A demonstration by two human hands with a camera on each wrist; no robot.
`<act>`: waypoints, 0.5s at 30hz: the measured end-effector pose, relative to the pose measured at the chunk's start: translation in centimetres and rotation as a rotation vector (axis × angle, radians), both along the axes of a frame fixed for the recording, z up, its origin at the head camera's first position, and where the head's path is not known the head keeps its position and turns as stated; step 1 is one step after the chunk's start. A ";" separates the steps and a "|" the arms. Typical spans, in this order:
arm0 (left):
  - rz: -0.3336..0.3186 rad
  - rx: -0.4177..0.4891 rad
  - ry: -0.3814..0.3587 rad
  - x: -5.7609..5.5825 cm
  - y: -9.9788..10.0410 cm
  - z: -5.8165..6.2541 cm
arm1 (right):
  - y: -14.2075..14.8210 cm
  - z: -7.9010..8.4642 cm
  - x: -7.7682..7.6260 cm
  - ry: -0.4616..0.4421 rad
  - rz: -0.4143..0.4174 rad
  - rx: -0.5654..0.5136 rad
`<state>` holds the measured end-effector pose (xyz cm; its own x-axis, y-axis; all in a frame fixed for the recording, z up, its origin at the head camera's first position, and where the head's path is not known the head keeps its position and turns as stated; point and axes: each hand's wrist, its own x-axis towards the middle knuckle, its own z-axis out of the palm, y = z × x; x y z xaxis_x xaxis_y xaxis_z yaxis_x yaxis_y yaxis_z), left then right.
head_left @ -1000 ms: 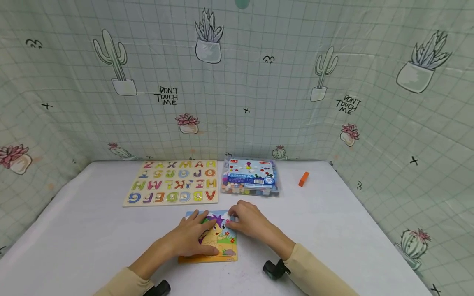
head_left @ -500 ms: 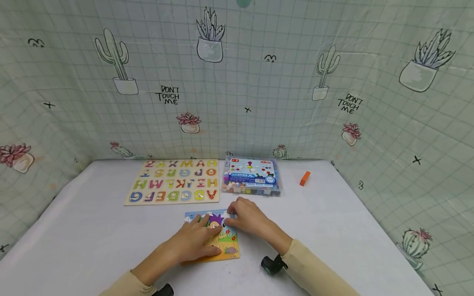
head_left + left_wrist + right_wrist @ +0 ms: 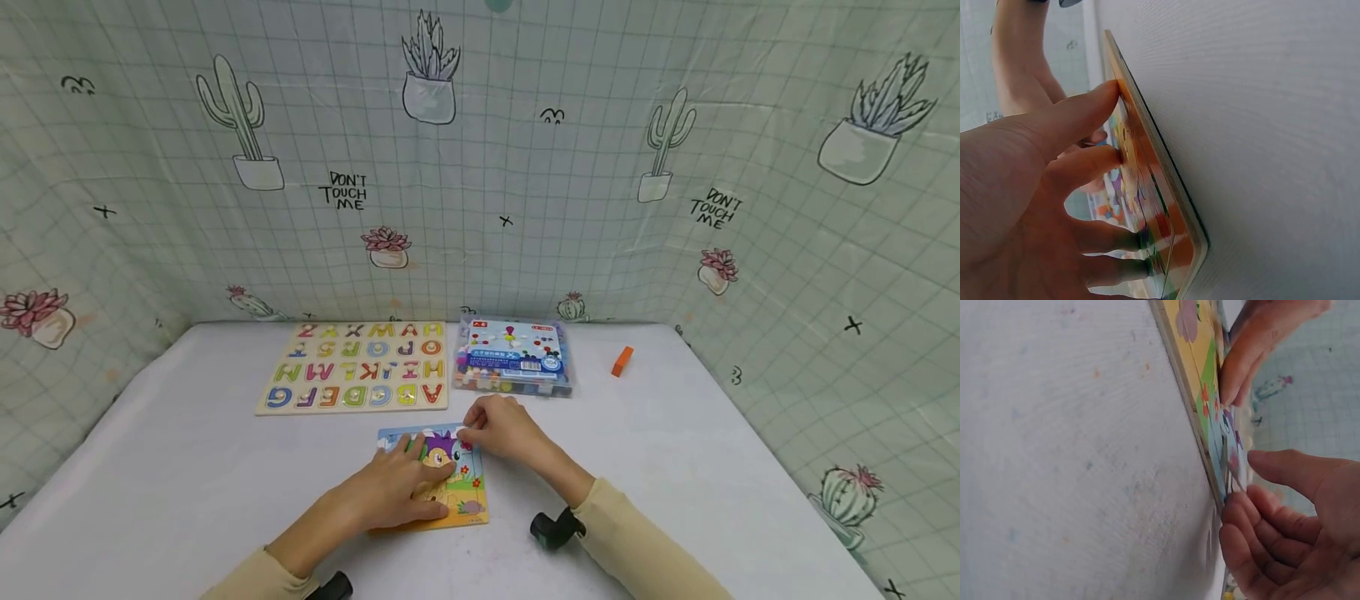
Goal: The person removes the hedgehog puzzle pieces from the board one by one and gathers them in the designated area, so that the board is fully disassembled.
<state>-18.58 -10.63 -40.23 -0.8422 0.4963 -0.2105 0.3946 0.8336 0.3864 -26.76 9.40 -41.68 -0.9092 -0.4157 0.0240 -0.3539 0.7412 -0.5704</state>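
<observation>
A small picture puzzle board with a purple-haired cartoon character lies flat on the white table. My left hand rests on its left part, fingers spread, covering much of the picture. In the left wrist view, the thumb and fingertips press on the puzzle's face. At the board's far right corner, my right hand pinches a puzzle piece between thumb and fingers. The right wrist view shows this pale blue piece tilted up, its edge raised off the board. Fingers hide part of that corner.
Behind the puzzle lie a wooden alphabet board at left and a clear plastic case of colourful parts beside it. An orange block lies at the far right. A patterned cloth stands behind the table.
My right thumb and fingers have drawn together on the corner piece, at the board's far right. My left hand has shifted slightly right across the puzzle and stays spread on it.
</observation>
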 end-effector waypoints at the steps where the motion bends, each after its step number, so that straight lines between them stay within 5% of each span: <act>1: -0.001 0.000 0.002 0.0 0.0 0.0 | 0.0 0.0 -0.1 -0.012 -0.002 -0.019; 9: -0.010 -0.001 0.027 0.0 0.0 -0.1 | 0.1 0.1 -0.2 -0.175 0.040 -0.176; 15: -0.009 -0.012 0.028 0.0 0.0 -0.1 | 0.7 0.4 0.1 -0.194 0.047 -0.240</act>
